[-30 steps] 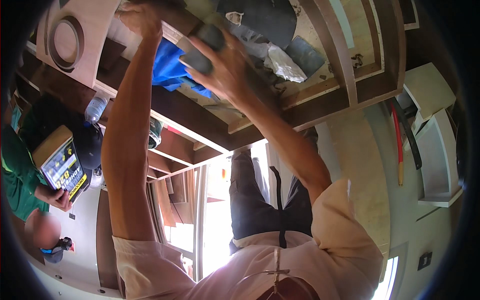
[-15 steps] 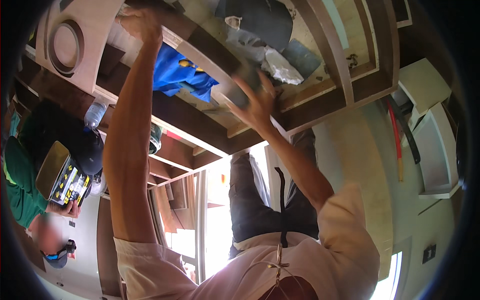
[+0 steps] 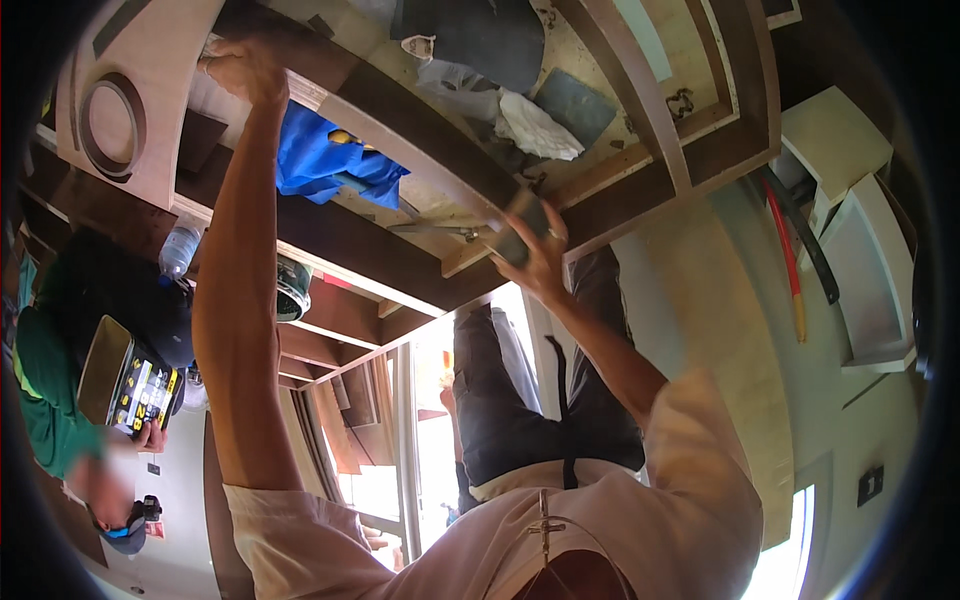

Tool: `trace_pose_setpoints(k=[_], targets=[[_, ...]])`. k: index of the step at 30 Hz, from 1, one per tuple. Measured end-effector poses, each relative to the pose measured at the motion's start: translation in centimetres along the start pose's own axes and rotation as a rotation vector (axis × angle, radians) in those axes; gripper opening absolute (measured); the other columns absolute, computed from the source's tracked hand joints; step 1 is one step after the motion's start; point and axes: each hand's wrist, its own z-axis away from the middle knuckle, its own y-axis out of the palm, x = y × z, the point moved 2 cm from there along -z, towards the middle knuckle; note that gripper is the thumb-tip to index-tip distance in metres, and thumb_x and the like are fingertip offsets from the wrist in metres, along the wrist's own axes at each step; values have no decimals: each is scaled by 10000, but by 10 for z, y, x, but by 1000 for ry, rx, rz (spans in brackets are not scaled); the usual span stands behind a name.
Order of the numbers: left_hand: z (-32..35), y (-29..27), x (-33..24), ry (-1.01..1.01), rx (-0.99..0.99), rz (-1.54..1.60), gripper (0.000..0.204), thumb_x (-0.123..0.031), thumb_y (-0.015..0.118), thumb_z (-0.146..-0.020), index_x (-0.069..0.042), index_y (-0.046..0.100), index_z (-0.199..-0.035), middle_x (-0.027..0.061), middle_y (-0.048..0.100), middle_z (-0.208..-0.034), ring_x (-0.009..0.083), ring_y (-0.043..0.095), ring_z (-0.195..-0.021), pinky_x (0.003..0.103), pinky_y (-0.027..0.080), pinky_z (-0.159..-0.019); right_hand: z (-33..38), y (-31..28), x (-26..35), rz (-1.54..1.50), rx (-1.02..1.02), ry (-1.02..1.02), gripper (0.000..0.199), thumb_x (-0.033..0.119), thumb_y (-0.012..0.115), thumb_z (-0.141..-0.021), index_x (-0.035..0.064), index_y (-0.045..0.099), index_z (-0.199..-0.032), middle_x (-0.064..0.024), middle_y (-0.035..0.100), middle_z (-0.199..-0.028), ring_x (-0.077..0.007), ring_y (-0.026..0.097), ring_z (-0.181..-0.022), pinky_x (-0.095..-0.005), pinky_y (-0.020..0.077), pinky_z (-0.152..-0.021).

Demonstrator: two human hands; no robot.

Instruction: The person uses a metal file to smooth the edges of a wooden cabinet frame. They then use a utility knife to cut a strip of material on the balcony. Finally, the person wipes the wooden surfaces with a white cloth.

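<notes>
My right hand [image 3: 543,262] is closed on a dark grey block [image 3: 518,225], like a sanding block, against the edge of a brown wooden cabinet frame [image 3: 420,135]. Motion blurs the block a little. At the upper left, my left arm is stretched out, and my left hand [image 3: 245,75] grips the end of the frame's rail with bent fingers. Between the rails, below the left hand, lies a blue plastic sheet or bag [image 3: 335,165] with something yellow on it. A thin metal tool [image 3: 435,230] rests inside the frame near the right hand.
Inside the frame lie dark sheets [image 3: 480,40] and crumpled white plastic [image 3: 538,127]. A tape roll [image 3: 112,125] sits on a board, with a bottle [image 3: 180,250] nearby. A person in green [image 3: 55,400] holds a tin at left. White drawer boxes [image 3: 865,270] stand at right.
My right hand has come toward me along the rail, its spread fingers now closed around the block. My left hand keeps its grip on the frame. The whole view has shifted slightly.
</notes>
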Motion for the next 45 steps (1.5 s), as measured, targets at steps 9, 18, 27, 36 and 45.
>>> trace_pose_setpoints(k=[9,18,27,36,45], targets=[[-3,7,5,55,-60,-85,622,-402,383,-1021,177,407,-1248,395,618,-1087,493,668,-899,555,552,-721,4,17,-18,-47,64,16,837,343,918,-611,281,623,-1392,-262,329,-1485,-456,320,-1380,-547,284,-1140],[-15,14,26,118,-155,69,601,-404,376,-1056,146,495,-1265,342,619,-1114,464,594,-1014,516,457,-947,61,-7,-55,-30,205,111,817,274,897,-628,252,615,-1394,-265,332,-1478,-455,321,-1374,-536,310,-1142],[-33,4,36,472,-115,-51,469,-353,403,-1039,80,582,-1036,199,590,-921,310,591,-847,457,507,-733,67,-18,-62,-114,244,207,811,301,896,-650,257,601,-1404,-271,301,-1490,-461,307,-1387,-541,322,-1149],[-58,37,68,153,-367,-102,388,-332,490,-1057,29,582,-1167,124,618,-980,218,622,-884,335,533,-687,70,-24,-66,-80,326,290,817,310,879,-671,246,573,-1426,-277,305,-1478,-461,334,-1356,-540,322,-1143],[-47,-4,96,307,-209,-161,439,-352,447,-1054,55,584,-1146,204,667,-987,325,658,-858,427,537,-696,70,-35,-70,-231,387,279,830,258,852,-724,225,520,-1484,-260,374,-1457,-435,410,-1350,-489,342,-1156]])
